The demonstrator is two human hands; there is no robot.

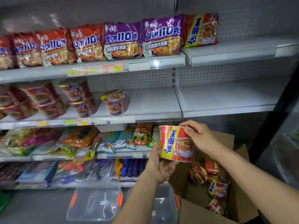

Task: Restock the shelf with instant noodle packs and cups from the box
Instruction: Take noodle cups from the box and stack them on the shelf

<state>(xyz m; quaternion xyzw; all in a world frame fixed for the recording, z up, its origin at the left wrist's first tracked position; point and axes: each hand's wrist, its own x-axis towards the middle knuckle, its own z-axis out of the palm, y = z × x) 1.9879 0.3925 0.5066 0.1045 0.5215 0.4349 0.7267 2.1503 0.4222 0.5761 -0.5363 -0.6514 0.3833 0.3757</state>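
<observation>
I hold a red noodle cup [177, 143] with a yellow and blue stripe, upright, in front of the shelving and above the cardboard box [236, 206]. My left hand [159, 165] cups it from below and at its left side. My right hand [198, 136] grips its top rim with curled fingers. Several more red cups [216, 188] lie in the box at the lower right. On the middle shelf [153, 104] red cups stand stacked at the left, the rightmost a single cup [115, 102]. The top shelf carries noodle packs [161, 37] in red and purple.
The right bay's shelves [226, 97] hold only one red pack [201, 29] at the top left. Snack bags [123, 139] fill the lower shelves. Two clear plastic bins [95, 204] sit on the floor beside the box. A dark frame edge [275, 118] runs at the right.
</observation>
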